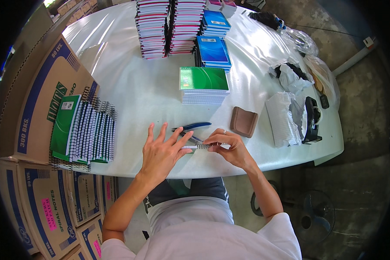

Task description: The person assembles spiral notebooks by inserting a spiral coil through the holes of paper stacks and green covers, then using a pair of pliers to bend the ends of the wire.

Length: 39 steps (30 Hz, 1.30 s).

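Note:
Close to the table's near edge, my left hand (157, 152) has its outer fingers spread, while its thumb and index finger hold the end of a thin white notepad (189, 147). A dark wire spiral (202, 146) runs along the pad's edge toward my right hand (230, 149). That hand's thumb and fingers are closed on the spiral; its far end is partly hidden by them. Just beyond both hands lie pliers with blue handles (197, 125), their lower part partly covered by my fingers. Most of the pad is hidden or seen edge-on.
Green unbound pads (203, 79) are stacked ahead, with blue notebooks (213, 51) and tall notebook stacks (152, 30) behind. A brown tray (244, 121) sits right of the pliers. Spiral-bound green notebooks (67, 125) lean against a carton (43, 104) at left. Crumpled paper (284, 119) lies right.

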{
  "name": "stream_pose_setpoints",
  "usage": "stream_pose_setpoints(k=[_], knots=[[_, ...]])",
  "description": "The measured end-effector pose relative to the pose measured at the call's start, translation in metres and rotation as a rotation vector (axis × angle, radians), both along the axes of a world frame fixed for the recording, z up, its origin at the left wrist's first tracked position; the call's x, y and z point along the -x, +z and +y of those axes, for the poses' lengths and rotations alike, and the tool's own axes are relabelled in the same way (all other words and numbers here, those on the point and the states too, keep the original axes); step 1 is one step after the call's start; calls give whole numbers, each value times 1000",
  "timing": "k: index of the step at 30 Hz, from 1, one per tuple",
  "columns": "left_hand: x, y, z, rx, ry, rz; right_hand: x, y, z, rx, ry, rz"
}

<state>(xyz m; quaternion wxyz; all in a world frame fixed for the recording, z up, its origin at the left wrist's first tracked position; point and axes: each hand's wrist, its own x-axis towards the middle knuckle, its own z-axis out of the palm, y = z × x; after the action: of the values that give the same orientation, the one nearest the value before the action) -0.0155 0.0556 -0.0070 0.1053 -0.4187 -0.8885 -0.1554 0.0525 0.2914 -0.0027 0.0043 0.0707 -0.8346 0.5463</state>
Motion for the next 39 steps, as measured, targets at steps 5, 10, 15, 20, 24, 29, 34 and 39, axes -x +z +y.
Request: stream_pose_setpoints(k=[5, 10, 15, 20, 24, 29, 34, 39], knots=[[1, -2, 0, 12, -1, -14, 8, 1, 2, 27, 24, 83], [1, -2, 0, 11, 11, -10, 8, 3, 0, -58, 36, 86], [1, -3, 0, 16, 10, -10, 8, 1, 1, -44, 7, 86], [2, -2, 0, 6, -4, -16, 13, -7, 14, -38, 253, 1], [1, -3, -2, 18, 5, -49, 15, 11, 8, -205, 225, 8], [1, -3, -2, 12, 9, -95, 1, 14, -10, -493, 153, 199], [0, 1, -3, 52, -6, -187, -2, 17, -21, -522, 120, 212], [-3, 21, -12, 200, -55, -375, 5, 25, 10, -410, 263, -68]])
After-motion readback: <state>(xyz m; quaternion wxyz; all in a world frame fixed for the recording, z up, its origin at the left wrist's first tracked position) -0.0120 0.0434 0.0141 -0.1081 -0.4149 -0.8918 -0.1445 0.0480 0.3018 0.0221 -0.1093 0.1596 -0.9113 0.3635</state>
